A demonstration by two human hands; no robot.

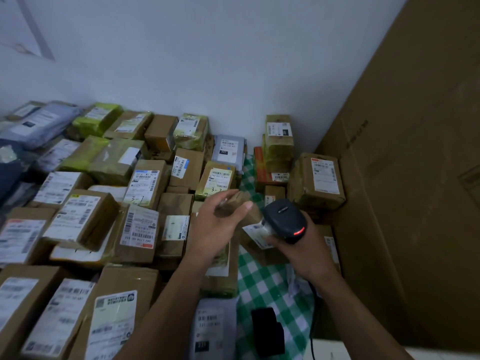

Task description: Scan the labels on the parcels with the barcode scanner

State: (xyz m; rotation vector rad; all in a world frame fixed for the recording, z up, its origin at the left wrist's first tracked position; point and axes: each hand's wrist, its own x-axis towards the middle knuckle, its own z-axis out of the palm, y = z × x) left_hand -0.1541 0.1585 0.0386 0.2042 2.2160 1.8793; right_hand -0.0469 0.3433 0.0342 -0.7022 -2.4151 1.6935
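Observation:
My left hand point(217, 224) grips a small brown cardboard parcel point(237, 207) and holds it up over the pile. Its white label point(257, 233) faces the scanner. My right hand point(302, 249) grips a black barcode scanner point(284, 219) by its handle, the head close against that label. A red light glows on the scanner's body. A black cable runs down from the handle past my right wrist. Many taped brown parcels with white barcode labels point(141, 227) cover the surface to the left and behind.
A green-and-white checked cloth point(262, 284) shows between the parcels. A large cardboard sheet point(415, 178) leans along the right side. A white wall rises behind the pile. A grey mailer bag point(211, 328) and a black object point(267, 331) lie near the front.

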